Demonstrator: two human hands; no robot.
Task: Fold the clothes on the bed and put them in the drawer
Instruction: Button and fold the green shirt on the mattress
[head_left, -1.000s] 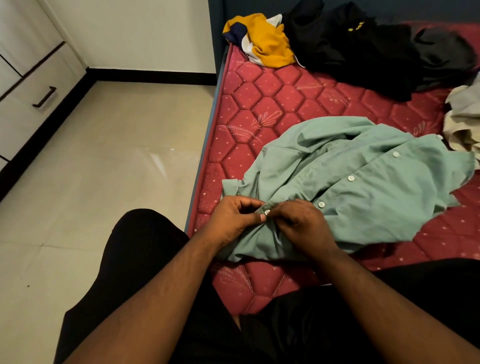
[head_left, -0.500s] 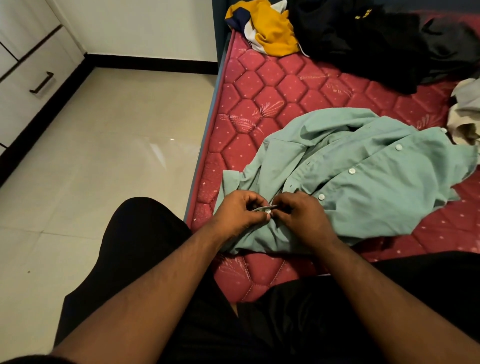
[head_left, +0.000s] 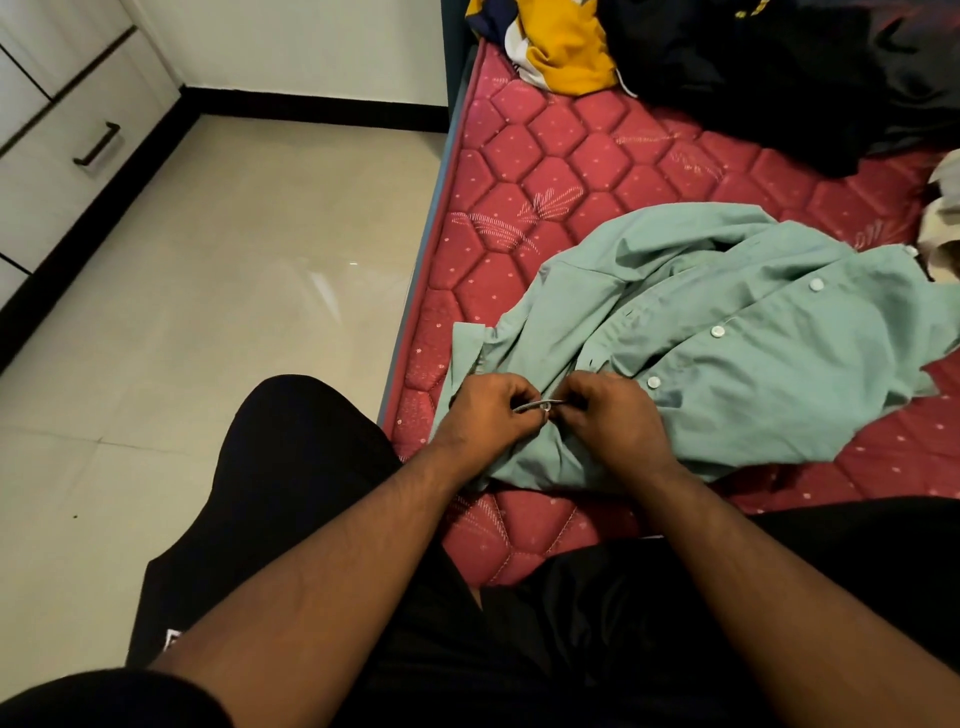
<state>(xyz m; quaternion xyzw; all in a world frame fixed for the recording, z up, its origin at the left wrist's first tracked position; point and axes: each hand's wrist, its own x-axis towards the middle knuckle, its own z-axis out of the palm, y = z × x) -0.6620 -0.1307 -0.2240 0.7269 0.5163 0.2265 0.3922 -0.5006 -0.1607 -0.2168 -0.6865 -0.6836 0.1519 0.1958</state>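
Early yet: both hands, left (head_left: 491, 410) and right (head_left: 608, 415), pinch the green shirt (head_left: 727, 364) placket at a button, nothing folded, far pile (head_left: 727, 52) untouched, drawer (head_left: 78, 140) closed.

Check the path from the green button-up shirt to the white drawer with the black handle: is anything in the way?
Nothing visible blocks it. The green button-up shirt, pinched by the left hand and right hand, lies on the red quilted mattress; only bare beige tiled floor lies before the white drawer.
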